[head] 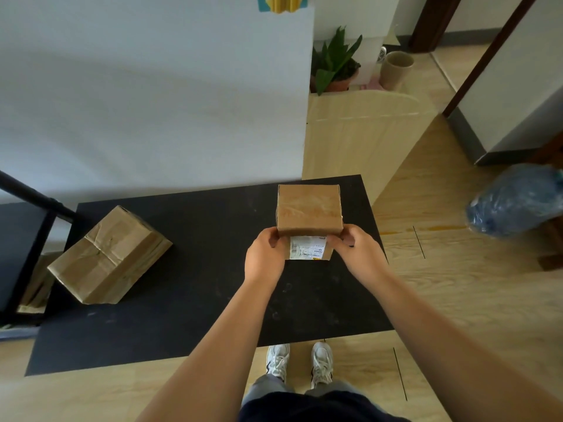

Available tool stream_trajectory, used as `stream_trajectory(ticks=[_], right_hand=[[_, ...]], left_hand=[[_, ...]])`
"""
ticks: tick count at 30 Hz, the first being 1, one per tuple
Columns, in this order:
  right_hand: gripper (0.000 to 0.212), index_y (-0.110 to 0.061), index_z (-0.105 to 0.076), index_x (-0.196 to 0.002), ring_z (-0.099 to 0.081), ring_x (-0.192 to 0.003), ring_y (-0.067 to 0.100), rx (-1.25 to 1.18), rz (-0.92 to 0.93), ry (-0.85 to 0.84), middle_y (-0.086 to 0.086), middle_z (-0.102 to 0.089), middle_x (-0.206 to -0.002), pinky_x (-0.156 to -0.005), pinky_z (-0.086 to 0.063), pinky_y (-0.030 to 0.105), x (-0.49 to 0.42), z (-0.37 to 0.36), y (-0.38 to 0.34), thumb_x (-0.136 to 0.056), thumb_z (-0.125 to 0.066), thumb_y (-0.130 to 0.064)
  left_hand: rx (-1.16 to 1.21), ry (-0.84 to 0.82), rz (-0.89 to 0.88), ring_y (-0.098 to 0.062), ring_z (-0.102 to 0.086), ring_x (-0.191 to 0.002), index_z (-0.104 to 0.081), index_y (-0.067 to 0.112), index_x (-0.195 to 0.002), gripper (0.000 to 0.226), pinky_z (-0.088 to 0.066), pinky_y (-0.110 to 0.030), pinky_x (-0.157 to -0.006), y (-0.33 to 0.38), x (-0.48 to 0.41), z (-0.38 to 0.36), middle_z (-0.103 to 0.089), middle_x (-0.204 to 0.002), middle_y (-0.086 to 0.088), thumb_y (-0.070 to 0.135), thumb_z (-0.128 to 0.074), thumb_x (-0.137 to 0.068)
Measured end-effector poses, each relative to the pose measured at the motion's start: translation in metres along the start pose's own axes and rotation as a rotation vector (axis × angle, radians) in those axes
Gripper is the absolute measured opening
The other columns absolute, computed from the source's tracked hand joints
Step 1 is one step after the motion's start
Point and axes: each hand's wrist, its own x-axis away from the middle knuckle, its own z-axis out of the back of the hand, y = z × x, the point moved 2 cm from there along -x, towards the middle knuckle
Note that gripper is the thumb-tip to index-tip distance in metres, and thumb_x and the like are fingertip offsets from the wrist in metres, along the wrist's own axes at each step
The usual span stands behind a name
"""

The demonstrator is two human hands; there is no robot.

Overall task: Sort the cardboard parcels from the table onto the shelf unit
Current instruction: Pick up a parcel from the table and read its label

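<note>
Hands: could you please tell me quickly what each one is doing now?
Left hand: closed on the small box.
Right hand: closed on the same box.

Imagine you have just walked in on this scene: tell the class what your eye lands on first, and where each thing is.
First, the small cardboard parcel with a white label, held between the left hand and right hand over the right part of the black table. Next, a larger, creased parcel lying askew at the table's left edge. Beyond, a potted plant stands by the wall, and a blue plastic bag sits at the right.
</note>
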Motion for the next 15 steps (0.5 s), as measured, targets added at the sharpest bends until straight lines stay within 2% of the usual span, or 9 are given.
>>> stream_trajectory(ticks=[2,4,8,12,15], right_hand=[[0.037,-0.016,-0.061,-0.124,-0.056,-0.083,0.003,0.002,0.001,0.023,-0.005,-0.067,-0.104,-0.059,-0.037,0.013,-0.001,0.002,-0.004,-0.095,-0.058,-0.039],[0.036,-0.015,-0.064,-0.122,-0.059,-0.084,0.006,0.008,0.010,0.042,-0.007,-0.064,-0.099,-0.059,-0.038,0.015,-0.002,0.005,-0.007,-0.095,-0.057,-0.039],[0.038,-0.015,-0.061,-0.129,-0.058,-0.093,0.010,0.030,0.075,0.050,0.000,-0.065,-0.116,-0.067,-0.042,0.019,-0.006,0.007,-0.015,-0.096,-0.058,-0.032],[0.045,-0.017,-0.054,-0.138,-0.059,-0.091,0.011,0.143,0.074,-0.054,0.003,-0.062,-0.126,-0.063,-0.044,0.017,-0.012,-0.001,-0.018,-0.095,-0.060,-0.027],[0.052,-0.018,-0.050,-0.142,-0.065,-0.106,0.018,0.221,0.050,-0.139,0.004,-0.060,-0.133,-0.071,-0.050,0.022,-0.015,-0.009,-0.012,-0.093,-0.063,-0.025]], left_hand=[[-0.009,0.026,-0.004,-0.004,-0.055,-0.081,-0.060,0.017,-0.131,0.034,-0.036,-0.012,-0.056,0.003,0.000,0.002,-0.069,-0.117,0.002,0.028,-0.049,-0.101],[0.005,0.065,-0.010,-0.005,-0.055,-0.086,-0.061,0.017,-0.131,0.034,-0.037,-0.012,-0.058,0.005,-0.001,0.005,-0.068,-0.118,0.002,0.029,-0.051,-0.101],[0.038,0.122,0.004,-0.006,-0.057,-0.084,-0.064,0.016,-0.124,0.028,-0.040,-0.014,-0.059,0.007,-0.006,0.006,-0.067,-0.105,0.005,0.024,-0.054,-0.099],[0.035,0.120,0.074,-0.010,-0.062,-0.088,-0.062,0.016,-0.128,0.030,-0.045,-0.017,-0.060,-0.001,-0.007,0.000,-0.069,-0.110,-0.001,0.016,-0.054,-0.099],[-0.033,0.083,0.080,-0.011,-0.062,-0.089,-0.063,0.016,-0.125,0.029,-0.045,-0.017,-0.059,-0.013,-0.005,-0.006,-0.069,-0.113,-0.004,0.012,-0.052,-0.100]])
